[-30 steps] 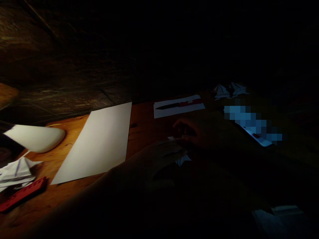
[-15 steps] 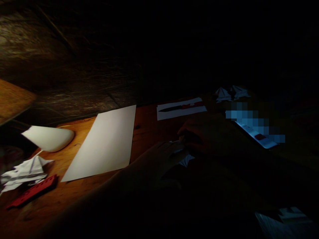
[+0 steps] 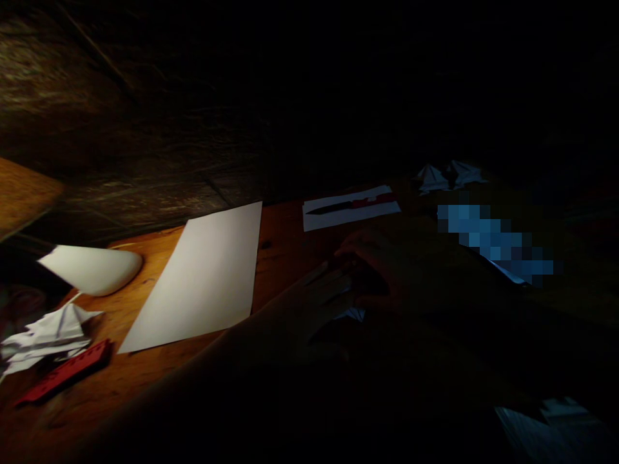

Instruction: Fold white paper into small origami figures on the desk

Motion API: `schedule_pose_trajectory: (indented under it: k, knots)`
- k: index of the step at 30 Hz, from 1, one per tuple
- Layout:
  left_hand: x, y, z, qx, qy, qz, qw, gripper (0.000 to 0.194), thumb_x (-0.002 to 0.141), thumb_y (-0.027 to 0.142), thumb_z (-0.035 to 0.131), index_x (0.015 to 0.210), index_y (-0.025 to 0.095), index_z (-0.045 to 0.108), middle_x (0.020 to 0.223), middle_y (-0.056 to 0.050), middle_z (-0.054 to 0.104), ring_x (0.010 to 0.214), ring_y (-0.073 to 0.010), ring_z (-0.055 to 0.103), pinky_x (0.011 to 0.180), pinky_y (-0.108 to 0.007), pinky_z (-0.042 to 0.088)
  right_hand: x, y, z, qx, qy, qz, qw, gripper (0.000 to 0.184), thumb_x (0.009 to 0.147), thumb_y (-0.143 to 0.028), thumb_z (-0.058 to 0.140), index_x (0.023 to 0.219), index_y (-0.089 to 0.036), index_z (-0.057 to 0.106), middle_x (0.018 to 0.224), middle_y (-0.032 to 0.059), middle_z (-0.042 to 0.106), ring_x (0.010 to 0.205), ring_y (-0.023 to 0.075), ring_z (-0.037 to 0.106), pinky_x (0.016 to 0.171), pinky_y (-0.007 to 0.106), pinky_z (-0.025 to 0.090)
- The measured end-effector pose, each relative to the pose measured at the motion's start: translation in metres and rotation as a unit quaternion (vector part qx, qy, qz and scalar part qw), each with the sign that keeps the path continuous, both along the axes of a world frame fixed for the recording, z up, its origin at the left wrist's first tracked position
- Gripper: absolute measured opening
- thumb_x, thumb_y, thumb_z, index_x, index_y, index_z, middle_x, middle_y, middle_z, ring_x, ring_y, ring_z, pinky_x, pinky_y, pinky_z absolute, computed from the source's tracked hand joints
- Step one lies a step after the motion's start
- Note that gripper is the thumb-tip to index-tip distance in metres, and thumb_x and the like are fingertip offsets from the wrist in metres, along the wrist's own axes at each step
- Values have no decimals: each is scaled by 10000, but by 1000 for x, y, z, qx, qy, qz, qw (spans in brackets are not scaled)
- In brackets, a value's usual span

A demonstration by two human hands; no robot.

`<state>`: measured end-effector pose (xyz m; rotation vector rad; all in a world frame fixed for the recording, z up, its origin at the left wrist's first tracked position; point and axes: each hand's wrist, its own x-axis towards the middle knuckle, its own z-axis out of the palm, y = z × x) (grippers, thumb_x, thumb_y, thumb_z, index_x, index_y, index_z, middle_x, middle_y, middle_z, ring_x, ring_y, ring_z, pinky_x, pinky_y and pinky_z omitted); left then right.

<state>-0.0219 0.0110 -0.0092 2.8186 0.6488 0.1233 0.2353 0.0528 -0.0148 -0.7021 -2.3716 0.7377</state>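
Dimly lit at a wooden table [image 3: 283, 258], a person's left hand [image 3: 309, 303] stretches its fingers over a small folded paper [image 3: 355, 314], while the right hand [image 3: 380, 258] curls in close beside it. From where I stand, shadow leaves me unable to tell whether either one grips the paper. Beyond them, a knife [image 3: 351, 204] rests on white paper slips [image 3: 329, 223].

Single head cam, worn by person, lkg fwd & down onto table [image 3: 159, 248] from near side. L hand [image 3: 309, 303] & R hand [image 3: 380, 264] approx. mid-frame, fairly nr lens; L forearm [image 3: 213, 374] at btm, L of ctr. Wall [image 3: 159, 148] farther off, fills top L. Table's far edge slants up to R. Pic squeezed in ht by 1/4.
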Motion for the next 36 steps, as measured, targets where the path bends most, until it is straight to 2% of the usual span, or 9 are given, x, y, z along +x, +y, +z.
schedule_pose_trajectory:
  k: [4, 15, 21, 27, 32, 36]
  knots:
    - [0, -1, -1, -5, 11, 12, 1000, 915, 958, 718, 559, 1637, 159, 308, 1714, -199, 260, 1613, -376, 190, 1317, -610, 145, -2, -2, 0, 8, -13, -3, 1000, 658, 830, -350, 796, 1407, -214, 511, 1385, 143, 546, 1263, 291, 542, 1045, 470, 494]
    - [0, -3, 0, -14, 19, 20, 1000, 945, 952, 730, 565, 1656, 177, 260, 1723, -184, 241, 1618, -375, 173, 1319, -620, 134, -3, -1, -2, -1, -29, 4, 1000, 769, 774, -362, 815, 1464, -238, 499, 1455, 138, 523, 1333, 327, 509, 1092, 503, 461]
    - [0, -3, 1, -13, 18, 23, 1000, 933, 957, 731, 551, 1641, 147, 304, 1717, -198, 252, 1614, -387, 180, 1314, -629, 157, -2, 2, -4, 1, -37, 14, 999, 815, 769, -387, 823, 1492, -234, 482, 1489, 142, 513, 1352, 334, 498, 1104, 521, 451]
    - [2, -3, 4, -14, -8, 18, 1000, 856, 967, 706, 557, 1615, 181, 363, 1676, -196, 345, 1576, -402, 286, 1293, -637, 240, -2, 3, -5, 12, -40, 15, 999, 819, 761, -394, 821, 1493, -240, 486, 1494, 141, 511, 1378, 358, 479, 1135, 549, 418]
    - [1, -3, 4, -7, -3, 18, 1000, 874, 961, 706, 569, 1621, 178, 347, 1680, -191, 340, 1585, -392, 267, 1312, -610, 208, -2, 2, -2, 12, -51, 21, 998, 834, 759, -385, 824, 1503, -241, 475, 1506, 138, 504, 1391, 350, 471, 1144, 535, 414]
    - [2, -4, 3, -11, -5, 19, 1000, 861, 967, 676, 583, 1621, 167, 347, 1680, -195, 340, 1584, -392, 268, 1308, -627, 203, -1, 2, -3, 24, -58, 24, 998, 880, 735, -455, 846, 1498, -220, 477, 1510, 147, 504, 1385, 350, 470, 1137, 532, 416]
